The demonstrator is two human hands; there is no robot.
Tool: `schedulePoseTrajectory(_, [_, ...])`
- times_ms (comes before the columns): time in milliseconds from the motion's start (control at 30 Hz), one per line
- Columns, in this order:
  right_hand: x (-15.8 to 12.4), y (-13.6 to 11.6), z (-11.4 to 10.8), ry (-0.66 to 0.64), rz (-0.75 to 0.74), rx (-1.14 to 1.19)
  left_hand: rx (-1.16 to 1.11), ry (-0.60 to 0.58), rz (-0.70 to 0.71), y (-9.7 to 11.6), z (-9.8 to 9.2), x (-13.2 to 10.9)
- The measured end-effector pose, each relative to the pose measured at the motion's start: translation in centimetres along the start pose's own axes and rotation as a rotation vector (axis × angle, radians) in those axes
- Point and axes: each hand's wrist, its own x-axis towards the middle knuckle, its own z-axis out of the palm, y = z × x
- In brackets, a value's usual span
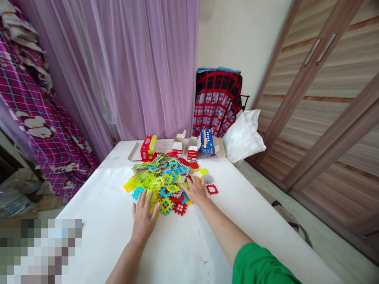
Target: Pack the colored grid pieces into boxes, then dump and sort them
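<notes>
A heap of plastic interlocking building pieces [168, 178] in green, yellow, blue, red and grey lies on the white table [97, 221]. At the heap's near left edge is my left hand [144, 217], fingers spread, fingertips touching or just over the pieces. My right hand [196, 190] rests against the right side of the heap with its fingers apart. Neither hand grips a piece that I can see. A red window-shaped piece [179, 208] lies between the hands at the front, and a red frame piece [212, 189] sits apart on the right.
Behind the heap stand a red and green box [148, 147], two small open boxes [179, 143] and a blue box [207, 142]. A white plastic bag [245, 136] is at the table's far right corner. Purple curtains [160, 71] hang behind; a wooden wardrobe [319, 102] stands right.
</notes>
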Motion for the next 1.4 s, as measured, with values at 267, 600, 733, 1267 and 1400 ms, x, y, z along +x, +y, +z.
schedulePoseTrajectory(267, [-1.5,-1.2,1.4,0.148,-0.047,0.095,-0.137,0.114,-0.019,-1.3,0.9,0.5])
schedulePoseTrajectory(600, [10.8,3.8,-2.7,-0.092,0.243,0.061,-0.18,0.169,-0.049,-1.9,1.6,0.9])
schedulePoseTrajectory(733, [13.0,3.7,-1.2,-0.156,0.257,0.068,-0.118,0.173,-0.105,-1.9,1.6,0.7])
schedulePoseTrajectory(1267, [0.5,1.8,0.4,0.482,-0.145,0.418,-0.287,0.22,-0.088,-1.1,0.8,1.5])
schedulePoseTrajectory(1400, [-6.5,1.0,1.1,0.58,-0.261,0.396,-0.343,0.243,-0.12,-1.2,0.5,1.6])
